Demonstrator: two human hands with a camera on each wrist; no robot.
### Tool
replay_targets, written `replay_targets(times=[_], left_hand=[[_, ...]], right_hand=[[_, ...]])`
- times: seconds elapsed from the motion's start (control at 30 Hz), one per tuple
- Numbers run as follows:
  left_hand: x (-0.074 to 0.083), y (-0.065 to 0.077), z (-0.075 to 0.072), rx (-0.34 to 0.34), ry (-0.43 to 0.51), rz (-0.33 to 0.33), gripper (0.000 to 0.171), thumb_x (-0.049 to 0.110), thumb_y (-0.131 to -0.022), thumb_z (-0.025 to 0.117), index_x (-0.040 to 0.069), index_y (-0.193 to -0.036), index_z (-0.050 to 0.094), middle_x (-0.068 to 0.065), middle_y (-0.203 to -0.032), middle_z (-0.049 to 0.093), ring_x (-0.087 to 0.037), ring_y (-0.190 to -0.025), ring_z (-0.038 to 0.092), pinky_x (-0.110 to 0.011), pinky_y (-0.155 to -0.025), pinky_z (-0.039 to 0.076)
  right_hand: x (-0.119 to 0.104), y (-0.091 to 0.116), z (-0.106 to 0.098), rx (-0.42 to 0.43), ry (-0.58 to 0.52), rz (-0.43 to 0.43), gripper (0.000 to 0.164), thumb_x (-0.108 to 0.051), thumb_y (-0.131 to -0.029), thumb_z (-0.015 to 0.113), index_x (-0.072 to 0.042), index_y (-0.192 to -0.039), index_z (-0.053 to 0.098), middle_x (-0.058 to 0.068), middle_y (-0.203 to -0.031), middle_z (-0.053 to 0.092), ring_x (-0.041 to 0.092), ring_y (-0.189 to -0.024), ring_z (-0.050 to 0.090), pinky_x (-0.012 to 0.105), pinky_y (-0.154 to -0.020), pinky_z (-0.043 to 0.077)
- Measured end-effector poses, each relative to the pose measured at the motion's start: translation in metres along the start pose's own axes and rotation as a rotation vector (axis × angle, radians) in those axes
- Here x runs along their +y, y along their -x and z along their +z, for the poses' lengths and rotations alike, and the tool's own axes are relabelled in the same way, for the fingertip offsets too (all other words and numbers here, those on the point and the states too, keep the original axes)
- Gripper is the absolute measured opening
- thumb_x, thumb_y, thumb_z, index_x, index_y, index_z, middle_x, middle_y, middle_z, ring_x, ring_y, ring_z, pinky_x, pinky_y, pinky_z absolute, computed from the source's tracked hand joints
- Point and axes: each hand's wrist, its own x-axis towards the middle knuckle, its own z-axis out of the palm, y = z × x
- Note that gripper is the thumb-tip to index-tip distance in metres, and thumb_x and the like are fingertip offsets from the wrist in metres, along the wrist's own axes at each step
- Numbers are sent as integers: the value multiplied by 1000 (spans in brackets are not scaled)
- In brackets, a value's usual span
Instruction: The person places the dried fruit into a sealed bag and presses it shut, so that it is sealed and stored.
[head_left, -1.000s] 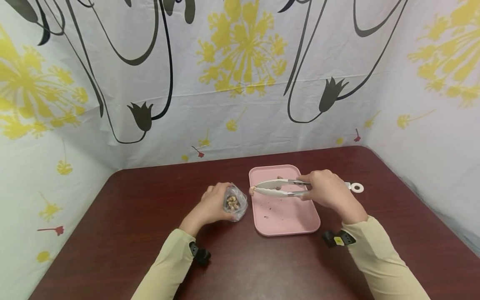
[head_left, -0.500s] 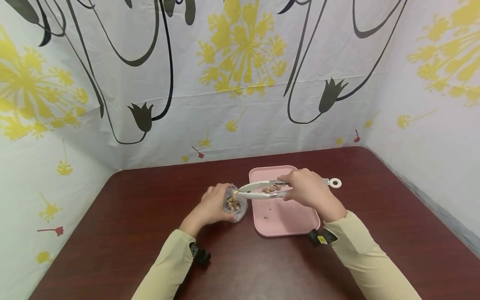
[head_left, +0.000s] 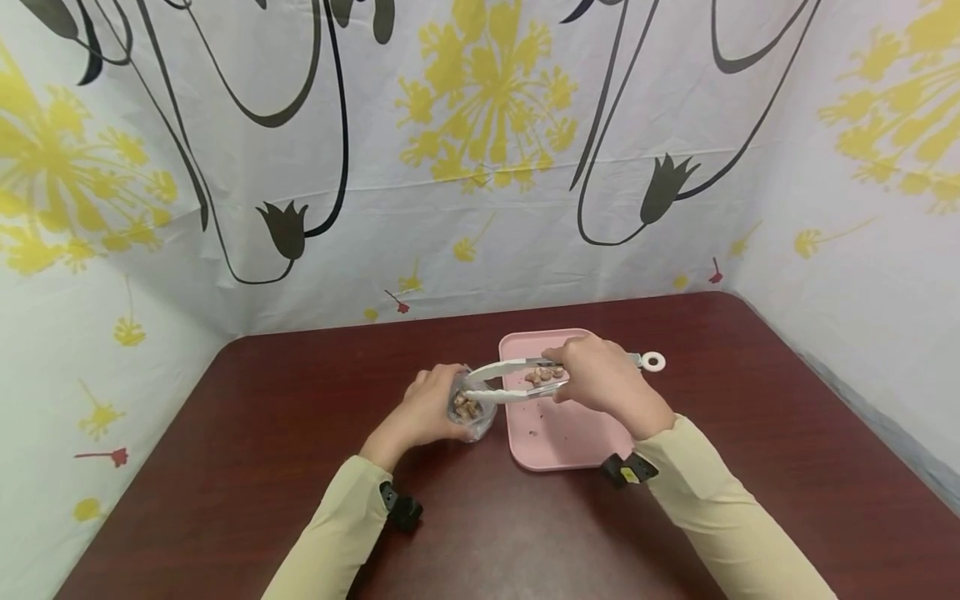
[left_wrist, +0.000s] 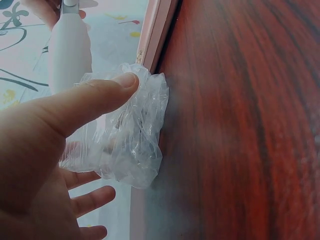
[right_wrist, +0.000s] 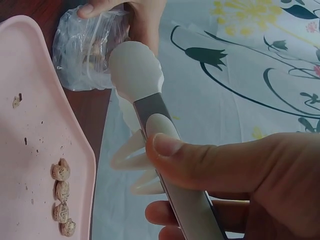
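Observation:
My left hand (head_left: 427,408) holds a clear plastic bag (head_left: 482,423) upright on the table, its thumb pressed to the near side in the left wrist view. Tan nuts (head_left: 467,408) show inside the bag's open mouth. In my right hand (head_left: 611,385) is a pair of tongs (head_left: 513,396) with white scalloped heads, gripped around the middle with the thumb on top. The tong heads stand parted over the bag's mouth, no nut visible between them. Several peanuts in their shells (right_wrist: 61,192) lie in a row on the pink tray (head_left: 566,446), below the tongs.
The tray stands right of the bag, with small dark crumbs (right_wrist: 26,141) scattered on it. Under everything is a dark red wooden table (head_left: 285,467). A white cloth (head_left: 360,242) with yellow and grey flowers hangs behind and at both sides.
My right hand has moved left, carrying the tongs and the nut at their tips from the tray's left edge over to the bag. The tips have since parted. My left hand stays on the bag.

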Motion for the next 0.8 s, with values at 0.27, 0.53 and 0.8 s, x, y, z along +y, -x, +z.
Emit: replay_targets(times=[0.27,0.53,0.8], left_hand=[[-1,-1,2,5,0,-1,95,34,-59,91,11,-138,42,-6,-129,50,-28,-113,43,-48,-99,34],[-1,-1,1,2,3,8,95,34,-60,90,9,-138,41,-8,-130,50,-28,-112,42,-48,-99,34],[0,0,1,11,12,2,95,32,-59,91,11,-137,42,-8,-130,50,-29,-114,42,-49,-99,34]], right_hand=[[5,4,1,15,-18,26,47,-23,-68,84,-18,-113,70,0,-82,65,18,-73,58,38,-62,46],[9,8,-1,35,-27,16,46,-22,-68,84,-17,-112,70,1,-83,65,18,-70,57,36,-59,44],[19,13,-3,26,-61,48,51,-19,-70,82,-13,-119,68,6,-99,71,21,-79,62,39,-65,48]])
